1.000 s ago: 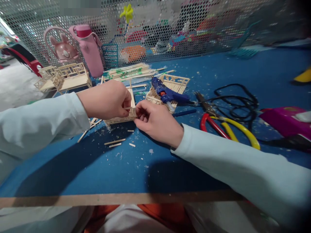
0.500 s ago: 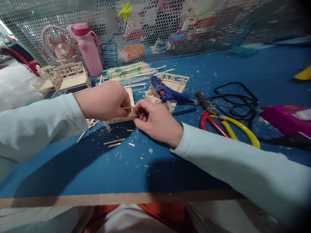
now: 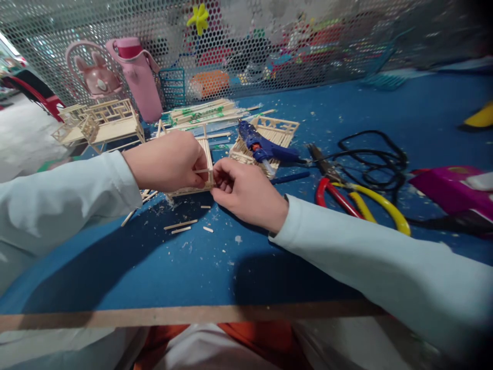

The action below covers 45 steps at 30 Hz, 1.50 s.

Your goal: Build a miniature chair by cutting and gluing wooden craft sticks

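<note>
Head | left hand (image 3: 169, 159): pinching stick (image 3: 203, 170) | axis sideways, tip rightward | right hand (image 3: 249, 194): pinching frame (image 3: 192, 191)

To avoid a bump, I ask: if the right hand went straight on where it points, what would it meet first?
The right hand would probably meet the stick frame, right at its fingertips; exact contact is unclear.

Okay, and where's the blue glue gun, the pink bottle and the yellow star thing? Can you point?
Blue glue gun (image 3: 283, 153): head view, on its handle.
Pink bottle (image 3: 144, 93): head view, on its body.
Yellow star thing (image 3: 199, 18): head view, near its middle.
</note>
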Motion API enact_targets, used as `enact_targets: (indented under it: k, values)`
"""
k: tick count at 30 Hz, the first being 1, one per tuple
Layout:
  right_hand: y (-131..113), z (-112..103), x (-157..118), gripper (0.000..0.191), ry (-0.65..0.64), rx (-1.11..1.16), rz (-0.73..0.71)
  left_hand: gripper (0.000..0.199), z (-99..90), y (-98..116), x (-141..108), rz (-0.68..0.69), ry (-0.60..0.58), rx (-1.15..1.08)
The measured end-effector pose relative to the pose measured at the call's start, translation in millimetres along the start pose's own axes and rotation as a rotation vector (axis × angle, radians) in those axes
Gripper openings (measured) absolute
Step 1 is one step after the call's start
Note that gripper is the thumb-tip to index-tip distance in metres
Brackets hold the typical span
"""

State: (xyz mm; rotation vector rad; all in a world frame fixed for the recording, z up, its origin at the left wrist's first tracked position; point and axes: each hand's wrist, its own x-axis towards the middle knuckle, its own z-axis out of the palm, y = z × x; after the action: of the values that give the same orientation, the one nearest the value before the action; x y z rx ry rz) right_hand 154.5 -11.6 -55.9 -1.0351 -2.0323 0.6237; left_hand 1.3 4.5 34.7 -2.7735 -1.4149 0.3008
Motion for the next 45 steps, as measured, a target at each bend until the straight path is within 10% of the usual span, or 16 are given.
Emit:
enact_targets:
  k: [20, 45]
  values:
    - [-3.5, -3.8, 3.6, 0.008, 0.089, -0.049, -0.065, 0.063, 3.3, -2.1, -0.3, 0.035, 0.067, -0.012]
    - [-3.7, -0.2, 3.2, 0.008, 0.025, 0.067, 0.046, 0.056, 6.1, -2.6, -3.5, 0.055, 0.100, 0.010]
